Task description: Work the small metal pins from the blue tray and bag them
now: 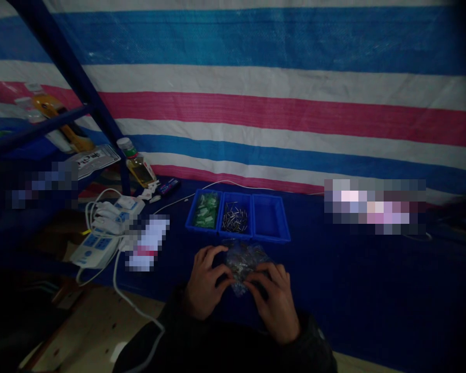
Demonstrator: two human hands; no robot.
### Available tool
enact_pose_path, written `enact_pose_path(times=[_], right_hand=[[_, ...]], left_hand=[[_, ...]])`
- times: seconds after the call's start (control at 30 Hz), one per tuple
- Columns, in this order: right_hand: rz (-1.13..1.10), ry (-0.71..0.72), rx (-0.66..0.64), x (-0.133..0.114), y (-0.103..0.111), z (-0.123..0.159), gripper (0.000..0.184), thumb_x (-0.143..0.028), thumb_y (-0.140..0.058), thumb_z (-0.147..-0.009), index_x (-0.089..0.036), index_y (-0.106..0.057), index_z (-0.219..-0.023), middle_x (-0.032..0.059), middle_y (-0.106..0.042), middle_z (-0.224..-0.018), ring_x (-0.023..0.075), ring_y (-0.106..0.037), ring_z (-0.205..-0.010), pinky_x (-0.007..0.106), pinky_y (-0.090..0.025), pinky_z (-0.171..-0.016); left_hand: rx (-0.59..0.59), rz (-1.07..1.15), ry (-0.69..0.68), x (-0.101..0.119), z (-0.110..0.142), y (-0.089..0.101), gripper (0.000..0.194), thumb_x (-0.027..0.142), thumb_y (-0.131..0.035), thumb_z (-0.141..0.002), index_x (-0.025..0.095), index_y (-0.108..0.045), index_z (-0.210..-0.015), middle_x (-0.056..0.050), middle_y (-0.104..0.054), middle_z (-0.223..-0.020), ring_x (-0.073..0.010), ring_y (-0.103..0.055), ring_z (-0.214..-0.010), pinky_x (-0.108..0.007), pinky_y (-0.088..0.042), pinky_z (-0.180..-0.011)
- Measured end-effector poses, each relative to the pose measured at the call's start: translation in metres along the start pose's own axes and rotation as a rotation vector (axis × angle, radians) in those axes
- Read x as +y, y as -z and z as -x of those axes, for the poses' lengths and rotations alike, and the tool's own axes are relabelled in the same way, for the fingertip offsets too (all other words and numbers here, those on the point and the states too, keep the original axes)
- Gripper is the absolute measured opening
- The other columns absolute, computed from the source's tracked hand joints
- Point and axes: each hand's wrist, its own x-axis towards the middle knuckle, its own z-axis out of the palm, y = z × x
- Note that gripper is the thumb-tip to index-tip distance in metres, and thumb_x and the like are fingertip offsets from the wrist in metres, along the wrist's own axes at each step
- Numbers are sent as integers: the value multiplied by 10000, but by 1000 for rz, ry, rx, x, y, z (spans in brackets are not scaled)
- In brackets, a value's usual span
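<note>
Both my left hand (205, 281) and my right hand (275, 303) grip a clear plastic bag (245, 264) holding small metal parts, near the table's front edge. The bag is crumpled, and my fingers hide part of it. Just beyond it stands a blue three-compartment tray (270, 239). Green-packed small items (206, 210) fill its left compartment, and loose metal pins (235, 217) lie in the middle one. The right compartment shows its blue bottom.
A blue cloth (353, 280) covers the table. At the left lie white power strips (95, 249) with white cables (137, 311). A plastic bottle (137, 163) stands by a blue metal shelf post (72, 77). A striped tarp (264, 106) hangs behind. Two blurred patches hide items.
</note>
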Motion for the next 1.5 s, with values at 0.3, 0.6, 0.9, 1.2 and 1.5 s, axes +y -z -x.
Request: enact_pose_path(times=[0.3,0.6,0.9,1.2,1.5], right_hand=[[-363,15,200,-10,4,-10,75,-185,-578,-962,-232,-624,-924,36,-677,-905,212,-624,-879,371,-481,-789],[-419,-84,206,-12,-1,-17,57,-239,-600,-959,-224,-653,-975,35,-706,-878,194,-664,-788,324,-530,-736],[-430,-112,237,-9,-3,-16,63,-242,-625,-948,-215,-669,-984,33,-723,-896,183,-681,-789,311,-541,-728],[-455,-116,190,-13,-4,-16,65,-272,-626,-953,-213,-633,-982,16,-696,-786,157,-654,-685,288,-539,-650],[-415,-80,203,-12,-4,-17,55,-261,-621,-943,-220,-624,-981,-19,-657,-725,137,-628,-621,264,-525,-621]], left_hand=[[11,384,-27,21,-23,4,123,253,-636,-949,181,-695,-868,-46,-709,-813,-181,-623,-808,-298,-468,-771],[-92,417,86,12,-30,-2,139,282,-650,-941,164,-711,-899,-35,-715,-836,-158,-658,-782,-251,-467,-758],[-134,412,-3,13,-30,-2,165,272,-614,-961,159,-711,-891,-56,-723,-857,-170,-666,-821,-259,-475,-778],[-97,426,0,11,-28,-4,165,279,-627,-955,161,-705,-869,-52,-722,-847,-168,-666,-808,-256,-478,-766],[-99,407,5,11,-29,-3,153,301,-653,-935,166,-700,-882,-50,-724,-849,-168,-659,-790,-259,-477,-750]])
